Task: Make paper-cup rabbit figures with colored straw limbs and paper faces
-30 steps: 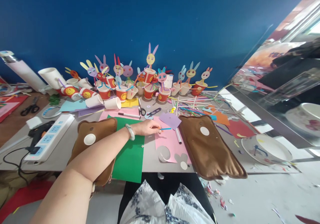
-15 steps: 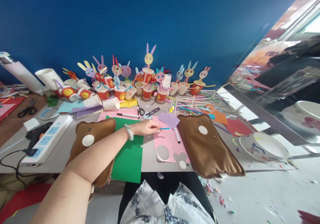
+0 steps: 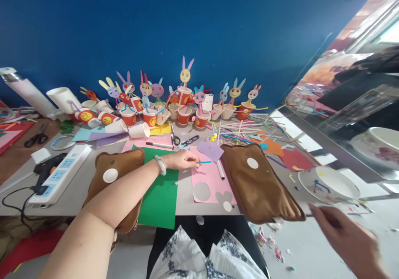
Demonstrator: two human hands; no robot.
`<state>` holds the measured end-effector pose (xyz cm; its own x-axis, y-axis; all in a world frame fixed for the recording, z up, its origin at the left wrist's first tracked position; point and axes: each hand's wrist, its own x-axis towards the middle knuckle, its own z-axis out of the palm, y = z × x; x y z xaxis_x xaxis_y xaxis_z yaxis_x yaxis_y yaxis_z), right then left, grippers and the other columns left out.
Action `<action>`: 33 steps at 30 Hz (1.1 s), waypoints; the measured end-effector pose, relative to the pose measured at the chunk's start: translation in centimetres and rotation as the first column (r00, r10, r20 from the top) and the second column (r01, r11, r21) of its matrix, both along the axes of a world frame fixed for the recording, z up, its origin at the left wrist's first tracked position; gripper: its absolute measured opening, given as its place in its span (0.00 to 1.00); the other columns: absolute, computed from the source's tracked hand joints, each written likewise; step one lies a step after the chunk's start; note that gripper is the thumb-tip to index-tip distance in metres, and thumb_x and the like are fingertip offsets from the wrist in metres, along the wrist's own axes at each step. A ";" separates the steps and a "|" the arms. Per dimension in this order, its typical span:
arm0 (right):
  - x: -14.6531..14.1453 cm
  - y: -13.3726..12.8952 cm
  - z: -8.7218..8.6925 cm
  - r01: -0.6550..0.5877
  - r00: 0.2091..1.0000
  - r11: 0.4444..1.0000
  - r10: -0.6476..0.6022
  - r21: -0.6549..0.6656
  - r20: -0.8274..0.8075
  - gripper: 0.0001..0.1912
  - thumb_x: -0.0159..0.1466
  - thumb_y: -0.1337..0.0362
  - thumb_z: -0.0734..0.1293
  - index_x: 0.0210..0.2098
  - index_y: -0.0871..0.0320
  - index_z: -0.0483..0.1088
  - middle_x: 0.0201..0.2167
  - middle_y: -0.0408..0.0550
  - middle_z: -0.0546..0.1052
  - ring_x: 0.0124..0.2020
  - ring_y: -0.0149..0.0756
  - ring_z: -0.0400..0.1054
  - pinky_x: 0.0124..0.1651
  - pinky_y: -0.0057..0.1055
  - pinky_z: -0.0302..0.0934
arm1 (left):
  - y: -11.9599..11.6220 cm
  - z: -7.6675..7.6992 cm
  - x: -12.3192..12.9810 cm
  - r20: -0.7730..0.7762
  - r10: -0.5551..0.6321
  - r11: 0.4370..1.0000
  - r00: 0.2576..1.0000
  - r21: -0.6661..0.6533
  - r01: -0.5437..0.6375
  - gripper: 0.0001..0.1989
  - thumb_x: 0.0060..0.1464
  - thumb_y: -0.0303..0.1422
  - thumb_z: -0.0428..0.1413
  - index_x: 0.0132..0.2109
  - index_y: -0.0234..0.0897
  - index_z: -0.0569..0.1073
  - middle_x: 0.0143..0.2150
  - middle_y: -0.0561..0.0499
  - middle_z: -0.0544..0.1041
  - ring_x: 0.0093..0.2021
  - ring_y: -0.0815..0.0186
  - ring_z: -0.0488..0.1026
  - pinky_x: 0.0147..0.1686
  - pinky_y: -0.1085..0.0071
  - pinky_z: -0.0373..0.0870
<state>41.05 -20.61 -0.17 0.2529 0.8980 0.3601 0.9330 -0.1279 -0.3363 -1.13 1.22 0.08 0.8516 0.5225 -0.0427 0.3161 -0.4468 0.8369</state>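
Blue strip [image 3: 205, 162] is held out over the pink sheet [image 3: 203, 176], just beside the purple paper [image 3: 210, 151]. One end is pinched by the left hand [image 3: 181, 159], with thumb and fingers clamped on it; a small orange bit [image 3: 196, 161] is seen at the same fingertips. A pale bracelet [image 3: 160, 165] is worn on the left wrist. The right hand [image 3: 350, 239] is caught blurred at lower right, near the desk [image 3: 185, 200] edge, below the patterned bowl [image 3: 319, 184]; fingers are curled, but whether anything is gripped cannot be told.

A round hole is cut in the pink sheet, and a white disc [image 3: 227, 206] is laid at its lower edge. A white marker [image 3: 220, 170] is set beside the right brown pouch [image 3: 262, 183]. The left brown pouch [image 3: 124, 158] and green sheet [image 3: 158, 204] are crossed by the left forearm. Thread snips [image 3: 190, 140] are placed beyond the left hand.

Paper cups [image 3: 202, 121] are crowded along the blue wall [image 3: 199, 29]; many are topped with rabbit faces [image 3: 185, 76], some are tipped over. Coloured sticks [image 3: 243, 130] are heaped at right rear. A power strip [image 3: 62, 174] and glue gun [image 3: 51, 164] are placed at far left.
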 end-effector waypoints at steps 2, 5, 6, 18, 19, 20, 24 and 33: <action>-3.3 2.9 0.5 -0.127 0.992 0.992 0.126 0.014 0.019 0.06 0.61 0.50 0.67 0.31 0.41 0.68 0.24 0.47 0.77 0.25 0.49 0.73 0.29 0.43 0.63 | 0.1 0.0 -0.1 -0.002 -0.022 1.000 1.000 -0.009 0.022 0.18 0.59 0.44 0.55 0.39 0.32 0.79 0.33 0.50 0.77 0.35 0.67 0.69 0.37 0.74 0.62; -8.7 8.2 1.6 -0.398 0.912 0.917 0.398 -0.021 0.104 0.08 0.64 0.51 0.65 0.36 0.46 0.70 0.30 0.47 0.78 0.30 0.45 0.74 0.33 0.38 0.63 | 0.3 -0.3 -0.2 0.012 -0.061 0.998 0.998 -0.020 0.062 0.19 0.59 0.45 0.55 0.39 0.32 0.79 0.32 0.50 0.76 0.34 0.68 0.69 0.36 0.74 0.62; -10.3 10.1 1.8 -0.441 0.889 0.897 0.442 -0.038 0.121 0.10 0.64 0.51 0.65 0.37 0.49 0.71 0.31 0.48 0.78 0.32 0.44 0.73 0.34 0.37 0.63 | 0.4 -0.4 -0.2 0.022 -0.074 0.997 0.997 -0.026 0.075 0.19 0.59 0.45 0.55 0.39 0.31 0.79 0.32 0.50 0.76 0.33 0.68 0.69 0.35 0.74 0.62; -16.6 21.7 0.6 -0.518 0.855 0.854 0.518 -0.044 -0.012 0.10 0.61 0.58 0.64 0.26 0.56 0.68 0.26 0.46 0.71 0.27 0.35 0.65 0.31 0.31 0.57 | 1.9 -0.1 0.0 0.422 0.743 0.666 0.520 -0.551 -0.503 0.17 0.57 0.44 0.58 0.34 0.32 0.73 0.27 0.51 0.76 0.25 0.71 0.74 0.29 0.74 0.71; -16.8 21.2 0.8 -0.537 0.843 0.843 0.538 0.022 -0.021 0.09 0.62 0.59 0.64 0.27 0.56 0.68 0.26 0.46 0.72 0.27 0.35 0.65 0.32 0.31 0.58 | 2.2 0.1 -0.2 0.443 0.797 0.604 0.411 -0.591 -0.535 0.16 0.57 0.44 0.58 0.35 0.32 0.73 0.26 0.52 0.74 0.23 0.72 0.73 0.26 0.75 0.70; -16.9 20.7 0.9 -0.554 0.831 0.828 0.556 0.084 0.006 0.09 0.63 0.59 0.64 0.28 0.56 0.68 0.26 0.46 0.73 0.28 0.35 0.66 0.34 0.31 0.58 | 2.5 0.2 -0.4 0.457 0.827 0.560 0.327 -0.618 -0.553 0.16 0.57 0.43 0.58 0.35 0.32 0.72 0.24 0.54 0.73 0.21 0.72 0.71 0.23 0.76 0.68; -16.1 19.6 2.2 -0.610 0.779 0.762 0.524 0.219 0.345 0.08 0.66 0.62 0.64 0.30 0.55 0.70 0.32 0.49 0.78 0.35 0.40 0.70 0.43 0.37 0.58 | 3.0 0.6 -0.8 0.488 0.846 0.518 0.215 -0.657 -0.548 0.15 0.57 0.43 0.58 0.36 0.33 0.71 0.23 0.56 0.71 0.18 0.74 0.69 0.19 0.78 0.65; -12.0 19.2 3.4 -0.632 0.745 0.729 0.477 0.263 0.466 0.09 0.67 0.65 0.62 0.32 0.56 0.73 0.36 0.54 0.79 0.36 0.40 0.72 0.38 0.32 0.63 | 2.2 0.4 -0.1 0.534 0.815 0.556 0.225 -0.613 -0.562 0.16 0.56 0.44 0.58 0.36 0.33 0.72 0.23 0.56 0.70 0.19 0.75 0.68 0.19 0.78 0.65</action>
